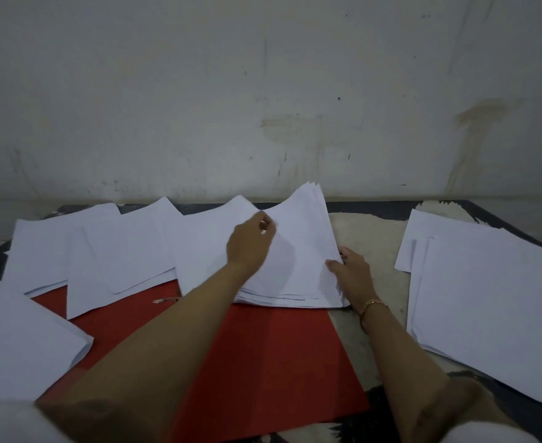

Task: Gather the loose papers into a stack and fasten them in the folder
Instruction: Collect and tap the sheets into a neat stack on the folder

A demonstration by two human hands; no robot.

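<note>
A red folder lies open and flat on the table in front of me, with its metal fastener showing near the fold. White sheets are spread over its far half and to the left. A thicker stack of papers rests on the folder's far right corner, its top sheets curling upward. My left hand reaches over this stack and pinches the upper edge of a sheet. My right hand grips the stack's right edge, thumb on top.
More white sheets lie at the right and near left of the worn dark table. A stained pale wall rises directly behind the table's far edge. A gold bracelet circles my right wrist.
</note>
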